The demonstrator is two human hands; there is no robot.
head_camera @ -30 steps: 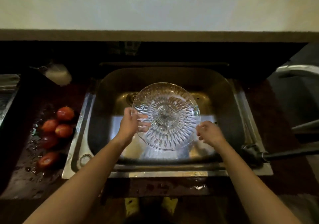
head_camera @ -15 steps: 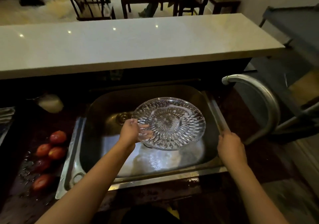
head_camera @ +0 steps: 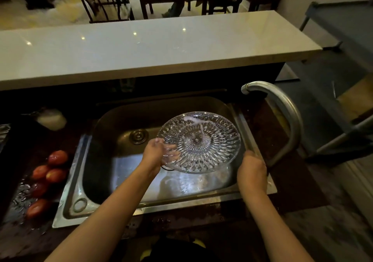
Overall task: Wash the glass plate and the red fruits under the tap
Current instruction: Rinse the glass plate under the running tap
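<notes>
Head view: left hand (head_camera: 155,152) grips the glass plate (head_camera: 199,142) over the sink (head_camera: 66,191); right hand (head_camera: 252,171) closed at the tap (head_camera: 282,108) base. Best tilt it under the spout.

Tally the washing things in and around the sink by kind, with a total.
Glass plate: 1, held over the sink
Red fruits: 5, on the wet counter to the left of the sink
Tap: 1
Total: 7
</notes>
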